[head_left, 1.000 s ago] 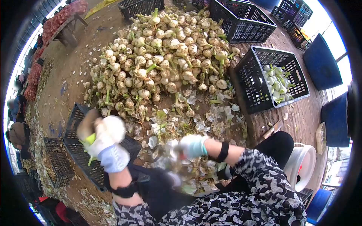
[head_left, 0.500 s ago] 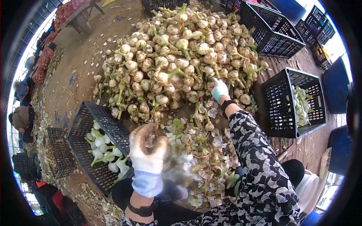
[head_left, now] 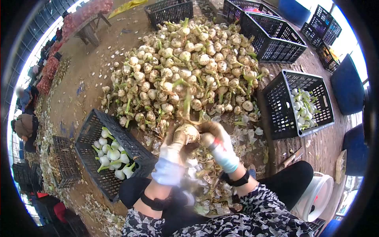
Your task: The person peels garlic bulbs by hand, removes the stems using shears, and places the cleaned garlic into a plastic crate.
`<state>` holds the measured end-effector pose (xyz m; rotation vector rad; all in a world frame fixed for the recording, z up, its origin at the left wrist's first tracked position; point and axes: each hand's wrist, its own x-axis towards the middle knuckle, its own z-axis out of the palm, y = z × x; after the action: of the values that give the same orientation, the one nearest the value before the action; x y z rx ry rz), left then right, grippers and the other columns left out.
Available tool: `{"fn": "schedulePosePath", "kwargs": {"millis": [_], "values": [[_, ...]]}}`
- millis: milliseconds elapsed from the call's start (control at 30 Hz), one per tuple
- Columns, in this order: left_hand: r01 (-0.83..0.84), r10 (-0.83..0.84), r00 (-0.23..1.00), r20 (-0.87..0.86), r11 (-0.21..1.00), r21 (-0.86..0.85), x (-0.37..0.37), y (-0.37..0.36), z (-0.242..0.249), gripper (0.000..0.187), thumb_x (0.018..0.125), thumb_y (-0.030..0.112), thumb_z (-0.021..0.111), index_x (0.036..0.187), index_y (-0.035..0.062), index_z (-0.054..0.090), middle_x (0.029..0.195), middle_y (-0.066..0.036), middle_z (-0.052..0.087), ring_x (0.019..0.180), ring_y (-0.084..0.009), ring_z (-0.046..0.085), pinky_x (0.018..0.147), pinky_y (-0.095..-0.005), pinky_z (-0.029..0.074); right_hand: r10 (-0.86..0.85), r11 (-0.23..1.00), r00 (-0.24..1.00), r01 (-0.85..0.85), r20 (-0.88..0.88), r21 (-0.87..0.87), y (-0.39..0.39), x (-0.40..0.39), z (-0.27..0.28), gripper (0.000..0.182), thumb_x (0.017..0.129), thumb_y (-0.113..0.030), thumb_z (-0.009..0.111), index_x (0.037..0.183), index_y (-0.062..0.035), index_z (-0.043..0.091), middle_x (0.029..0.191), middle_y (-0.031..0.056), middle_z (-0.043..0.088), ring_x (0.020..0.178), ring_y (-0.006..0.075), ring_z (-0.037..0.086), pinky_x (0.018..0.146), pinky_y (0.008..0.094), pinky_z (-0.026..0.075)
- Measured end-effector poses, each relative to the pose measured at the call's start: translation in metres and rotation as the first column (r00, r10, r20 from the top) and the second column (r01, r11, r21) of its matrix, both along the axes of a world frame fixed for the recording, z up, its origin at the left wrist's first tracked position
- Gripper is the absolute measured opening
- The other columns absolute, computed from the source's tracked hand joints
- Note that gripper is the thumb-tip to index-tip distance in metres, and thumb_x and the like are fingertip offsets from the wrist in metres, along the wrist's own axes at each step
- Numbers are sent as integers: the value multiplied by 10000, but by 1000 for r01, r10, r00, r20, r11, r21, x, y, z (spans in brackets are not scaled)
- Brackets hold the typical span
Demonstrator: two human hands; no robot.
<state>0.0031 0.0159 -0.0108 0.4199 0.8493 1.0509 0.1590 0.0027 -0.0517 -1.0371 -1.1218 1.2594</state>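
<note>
A garlic bulb (head_left: 189,132) with its stalk pointing away from me is held between my two hands, low in front of the pile. My left hand (head_left: 172,155) wears a dirty white glove and wraps the bulb from the left. On its other side, my right hand (head_left: 219,147), in a pale glove with a red mark, has its fingers closed against the bulb; motion blurs them slightly. Beyond lies a big heap of unpeeled garlic (head_left: 189,67) with roots and stalks. Loose garlic skins (head_left: 205,179) cover the ground below my hands.
At left, a tilted black crate (head_left: 85,136) holds peeled white garlic (head_left: 112,154). Another black crate (head_left: 276,104) with peeled bulbs stands at right. A knife (head_left: 293,157) lies near my knee, beside a white bucket (head_left: 316,197). Two people sit far left.
My right hand has come back from the heap towards my left hand, and a garlic bulb is now between them. My left hand has moved right and closed on it. The view has shifted slightly.
</note>
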Motion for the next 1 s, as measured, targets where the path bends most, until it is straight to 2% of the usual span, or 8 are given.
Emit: {"fn": "schedulePosePath", "kwargs": {"millis": [33,67,167,233,300,533,667,1000], "values": [[-67,86,986,-141,989,132,4,-1,6,469,900,158,615,1297,-12,432,1127,-132,579,925,-242,613,818,-376,521,-77,990,973,49,-215,-133,1,0,19,468,908,-271,567,1256,18,444,1131,107,571,1013,159,550,906,299,439],[-18,114,941,-318,957,289,8,-1,7,604,821,85,705,1330,-30,399,1156,-136,570,1035,-194,570,902,-272,481,-22,984,983,-12,-185,-179,3,8,29,468,913,-279,559,1256,16,442,1103,94,573,989,147,545,876,289,443],[204,425,669,-610,684,700,13,-5,1,799,646,65,821,1335,-1,421,1149,-130,521,1048,-241,545,914,-328,477,55,993,991,-66,-119,-93,5,10,38,324,916,-252,555,1108,4,503,955,39,563,830,99,513,738,273,449],[295,503,556,-662,625,723,12,-4,2,845,556,89,846,1311,35,471,1107,-133,516,1017,-274,548,880,-372,482,-25,999,991,29,129,-26,10,5,35,254,919,-224,564,1045,-8,518,936,28,578,823,82,522,734,268,458],[446,741,376,-557,382,809,12,-4,9,851,517,122,859,1288,55,503,1113,-150,518,987,-294,552,845,-384,486,-39,997,999,40,10,-63,8,1,44,258,916,-215,576,1056,-5,521,929,27,585,830,81,528,739,267,461],[313,581,569,-582,502,806,10,-9,11,861,559,116,845,1334,87,471,1130,-155,542,1023,-295,566,816,-377,511,53,996,998,-56,-42,-73,-3,12,69,360,892,-208,624,1150,22,523,979,41,613,857,80,539,761,244,460],[491,766,438,-470,234,839,4,-2,27,845,570,157,857,1309,13,473,1099,-159,566,1013,-311,569,865,-386,490,73,991,995,-79,-63,-106,1,13,70,387,885,-297,629,1091,18,540,951,34,593,836,94,519,733,262,452],[490,713,451,-536,304,817,-3,-8,18,842,582,200,857,1315,50,471,1133,-176,528,999,-351,565,821,-388,506,70,997,993,-74,-94,-36,-7,15,77,362,859,-195,652,1127,29,559,981,45,634,846,93,560,750,248,462]]}}
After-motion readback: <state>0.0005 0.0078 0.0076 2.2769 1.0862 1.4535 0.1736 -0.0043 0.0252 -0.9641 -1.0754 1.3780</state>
